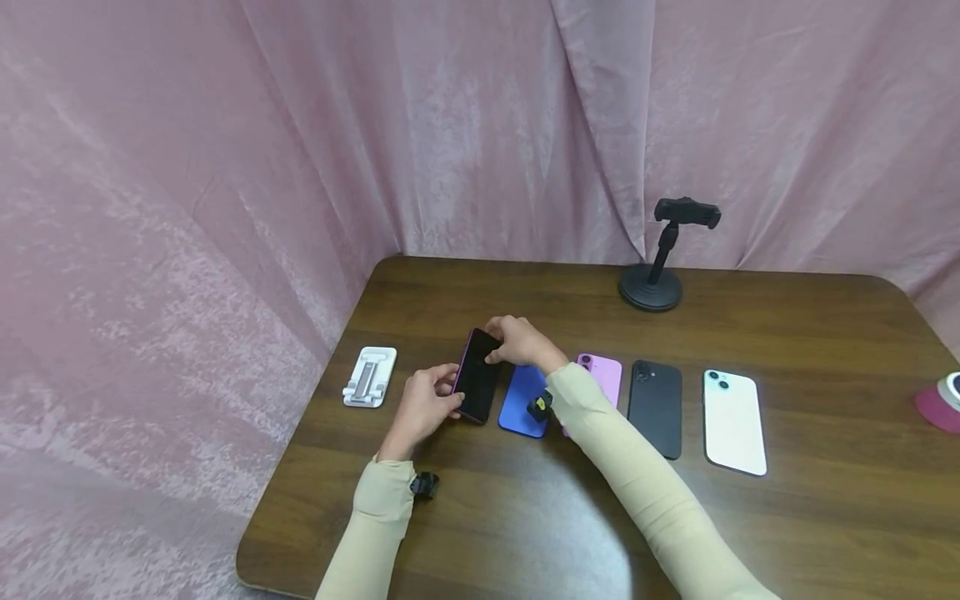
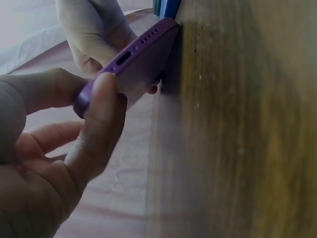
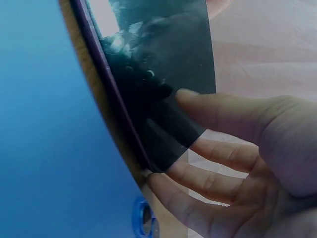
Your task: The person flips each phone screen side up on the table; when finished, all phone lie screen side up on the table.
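A purple-edged smartphone (image 1: 477,375) is tilted screen up, one long edge down by the table and the other raised. Its dark glossy screen fills the upper middle of the right wrist view. My left hand (image 1: 426,406) pinches its near left corner between thumb and fingers, beside the port end (image 2: 124,58). At the far end my right hand (image 1: 522,342) grips it, thumb on the screen and fingers behind. A blue phone (image 1: 522,402) lies face down just right of it, partly under my right wrist.
Farther right lie a pink phone (image 1: 604,375), a black phone (image 1: 656,408) and a white phone (image 1: 733,421), backs up. A folded white stand (image 1: 371,377) lies at left. A black phone holder (image 1: 651,287) stands at the back, and a magenta-and-white object (image 1: 940,404) sits at the right edge.
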A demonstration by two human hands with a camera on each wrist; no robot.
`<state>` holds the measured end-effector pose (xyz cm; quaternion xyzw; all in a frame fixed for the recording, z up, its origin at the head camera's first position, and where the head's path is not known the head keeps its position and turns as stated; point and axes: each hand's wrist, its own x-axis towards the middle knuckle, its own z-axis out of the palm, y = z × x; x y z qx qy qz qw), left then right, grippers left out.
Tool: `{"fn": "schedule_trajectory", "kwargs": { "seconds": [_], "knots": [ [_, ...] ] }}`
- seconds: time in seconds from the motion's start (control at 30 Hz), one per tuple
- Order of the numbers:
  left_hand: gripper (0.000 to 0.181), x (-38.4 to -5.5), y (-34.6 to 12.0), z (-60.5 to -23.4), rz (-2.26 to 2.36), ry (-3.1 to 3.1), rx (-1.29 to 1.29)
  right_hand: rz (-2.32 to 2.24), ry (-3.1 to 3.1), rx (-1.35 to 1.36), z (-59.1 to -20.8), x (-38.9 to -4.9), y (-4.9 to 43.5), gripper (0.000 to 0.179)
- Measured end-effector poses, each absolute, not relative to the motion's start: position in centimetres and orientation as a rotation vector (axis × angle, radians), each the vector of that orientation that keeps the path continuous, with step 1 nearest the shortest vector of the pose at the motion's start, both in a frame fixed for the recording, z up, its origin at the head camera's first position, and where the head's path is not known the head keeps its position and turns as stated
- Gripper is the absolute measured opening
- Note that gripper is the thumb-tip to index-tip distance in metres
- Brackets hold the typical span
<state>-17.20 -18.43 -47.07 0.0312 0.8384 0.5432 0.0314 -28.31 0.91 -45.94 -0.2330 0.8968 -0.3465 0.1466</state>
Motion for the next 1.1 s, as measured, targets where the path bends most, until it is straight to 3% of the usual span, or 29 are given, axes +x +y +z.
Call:
{"fn": "schedule_trajectory", "kwargs": {
  "seconds": [0.33,0.7,1.1],
  "knots": [
    [0.046,-17.1,-18.2,-47.2,1.495,2.697,0.074,-0.925,2.642,-0.661,-46.2,-27.9,0.5,0.059],
    [0.086,-17.2,-17.9,-47.2,1.104,2.783,0.096,-0.802,2.669,-0.631,-46.4,-27.9,0.0,0.056],
    [0.095,-17.0,-17.3,-46.9,1.05,2.757,0.044,-0.722,2.687,-0.654,-46.2,-27.7,-0.1,0.056]
  ]
}}
